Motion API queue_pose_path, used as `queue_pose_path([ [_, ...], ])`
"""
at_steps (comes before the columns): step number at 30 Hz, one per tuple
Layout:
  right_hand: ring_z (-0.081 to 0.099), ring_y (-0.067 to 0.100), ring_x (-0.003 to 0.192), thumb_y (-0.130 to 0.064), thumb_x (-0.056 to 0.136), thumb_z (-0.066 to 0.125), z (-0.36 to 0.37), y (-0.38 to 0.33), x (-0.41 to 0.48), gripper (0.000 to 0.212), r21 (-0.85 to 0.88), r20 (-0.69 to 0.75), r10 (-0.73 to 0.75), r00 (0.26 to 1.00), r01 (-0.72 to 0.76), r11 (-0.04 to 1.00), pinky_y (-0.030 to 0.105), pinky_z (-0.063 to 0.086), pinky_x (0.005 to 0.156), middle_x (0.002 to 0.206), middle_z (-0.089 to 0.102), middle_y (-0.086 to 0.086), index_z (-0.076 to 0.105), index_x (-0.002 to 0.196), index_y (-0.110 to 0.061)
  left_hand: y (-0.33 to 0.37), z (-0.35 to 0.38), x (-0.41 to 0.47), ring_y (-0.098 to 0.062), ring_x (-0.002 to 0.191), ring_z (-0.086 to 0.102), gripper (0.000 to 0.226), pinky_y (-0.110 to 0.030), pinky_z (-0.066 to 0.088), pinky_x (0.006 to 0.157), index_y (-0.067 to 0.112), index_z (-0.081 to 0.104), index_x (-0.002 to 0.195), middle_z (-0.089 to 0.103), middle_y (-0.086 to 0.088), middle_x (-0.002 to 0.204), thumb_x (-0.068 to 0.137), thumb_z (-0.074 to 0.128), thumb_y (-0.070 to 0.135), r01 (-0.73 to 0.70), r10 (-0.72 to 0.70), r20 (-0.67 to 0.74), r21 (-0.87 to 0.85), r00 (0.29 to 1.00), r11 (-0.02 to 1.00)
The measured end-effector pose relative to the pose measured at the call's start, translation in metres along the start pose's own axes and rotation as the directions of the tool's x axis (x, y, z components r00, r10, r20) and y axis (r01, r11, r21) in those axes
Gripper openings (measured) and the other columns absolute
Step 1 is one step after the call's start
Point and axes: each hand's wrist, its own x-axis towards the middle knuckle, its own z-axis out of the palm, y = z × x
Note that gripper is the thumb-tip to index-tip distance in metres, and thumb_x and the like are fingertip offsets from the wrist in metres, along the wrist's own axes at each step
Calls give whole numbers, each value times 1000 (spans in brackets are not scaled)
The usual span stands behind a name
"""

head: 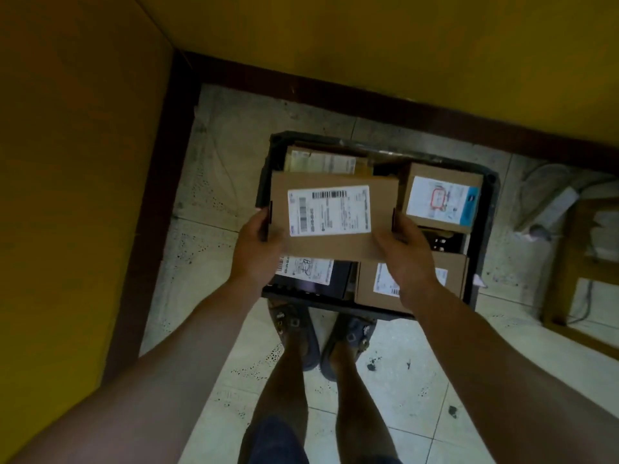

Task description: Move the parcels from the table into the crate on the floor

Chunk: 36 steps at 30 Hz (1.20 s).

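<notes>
Left hand (259, 244): centre-left of frame; thumb on top of the parcel's left end, fingers curled underneath, gripping.
Parcel (331, 216): mid-frame; flat brown carton, white label up, about level, held over the crate between both hands.
Right hand (407, 256): centre-right; thumb on top near the right corner, fingers wrapped under that end, gripping.
Crate (484, 236): black, on the floor tiles just beyond the feet, directly below the parcel.
Contents: rear carton (321, 161) upper left, dark carton (311, 276) lower left, box (442, 195) upper right, front carton (452, 279) lower right.
Step (judged): setting the parcel down inside the crate.
Method: keep level; hold both ends until the weight rests on something below; aim for the middle, on top of the lower cartons; steer clear of the box at upper right, seemingly taller; draw fingers out sideways to avoid a pinch.
Bare bottom: one small dark gap right of centre, likely too small for this parcel.
Hidden: fingertips under the parcel; middle of the crate; much of the rear, dark and front cartons.
Not readable: height of the parcel above the contents; label print (blurred).
Table: cannot identify in frame.
Right edge: wooden frame (569, 309) and cable, cut off.
</notes>
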Motion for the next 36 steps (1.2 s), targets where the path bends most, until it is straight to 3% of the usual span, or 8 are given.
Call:
queue_pose_path([
  [2,61,4,103,-27,95,63,6,3,21,22,19,-3,-21,1000,21,1000,32,50,95,106,65,-23,62,103,-48,2,3,24,7,78,67,37,-8,50,53,57,59,92,68,31,83,97,58,20,-22,22,-33,9,999,1000],
  [6,59,18,117,-23,96,62,16,4,51,41,49,-22,8,1000,-7,999,39,49,102,128,63,-4,54,136,-28,6,10,63,-8,99,66,37,-28,58,79,59,58,98,67,24,99,97,58,22,-77,77,-30,17,997,997],
  [13,58,21,118,-16,97,55,23,1,73,41,-4,19,8,1000,-8,1000,43,50,102,130,62,-4,53,136,-30,8,11,101,-7,110,62,48,-13,48,72,30,48,144,62,8,131,98,55,17,-68,68,12,45,998,997],
  [20,56,13,116,-20,97,59,15,-4,62,37,43,5,37,999,-38,998,35,47,103,131,59,-7,53,132,-28,9,12,86,-14,117,61,49,-38,49,103,26,49,143,62,3,133,95,58,16,-44,43,35,31,998,999],
  [24,54,9,116,-18,95,61,0,-14,40,50,20,-8,39,999,-39,999,24,44,97,136,53,-7,46,142,-24,24,17,55,-13,115,61,45,-38,49,104,24,51,140,62,6,130,96,57,14,-48,47,-46,-18,998,999],
  [28,50,17,125,-16,95,61,-22,-29,5,47,37,6,54,999,-54,998,34,40,110,141,52,-1,49,141,-20,46,20,8,-16,116,60,40,-41,47,105,23,53,136,62,5,126,97,53,13,-66,65,-53,-18,996,998],
  [31,52,13,115,-20,95,60,-41,-50,-38,33,64,-28,36,999,-35,997,28,43,99,134,55,-2,55,126,-30,71,20,-36,-18,117,59,40,-40,47,104,22,52,138,61,2,129,98,51,16,-77,76,-21,-32,997,997],
  [36,50,21,128,-20,96,58,-74,-95,-124,44,115,-107,15,994,-3,993,42,39,111,141,52,-3,51,139,-25,123,16,-115,-19,121,55,29,-31,48,93,29,57,127,60,5,128,100,51,20,-119,125,131,-50,984,992],
])
